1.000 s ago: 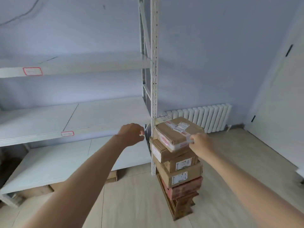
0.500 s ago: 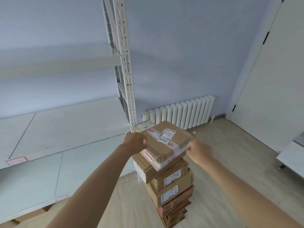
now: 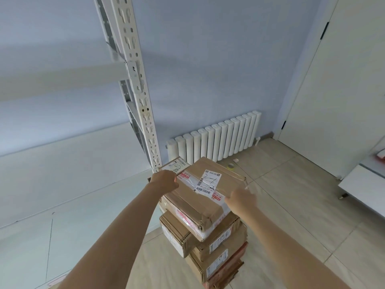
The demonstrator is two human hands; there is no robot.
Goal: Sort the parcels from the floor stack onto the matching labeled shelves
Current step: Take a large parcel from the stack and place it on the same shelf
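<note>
- Gripping the top parcel at opposite edges: the left hand curls over its far-left corner, the right hand clasps its near-right edge. The parcel sits on, or just above, the stack on the floor, beside the rack post; whether it has cleared the box below cannot be told.
- Risk, as I judge it: the stack is tall, narrow and skewed, each box turned against the next. Dragging the top parcel sideways rather than lifting it straight could topple the lower boxes.
- Both grips are at edges, not underneath. If the parcel is heavy, or the glossy tape slick, it could slip or tilt out.
- The post stands just beside the left hand; swinging toward the shelf could knock a corner against it.
- Writing: the white label on the parcel bears a barcode and handwritten strokes resembling "2-1"; the print is too small to read. Red-printed tape crosses the lid, illegible.
- A second label behind the left hand carries a scrawl I cannot make out.
- No shelf label is readable here, so a wrong shelf is possible.
</note>
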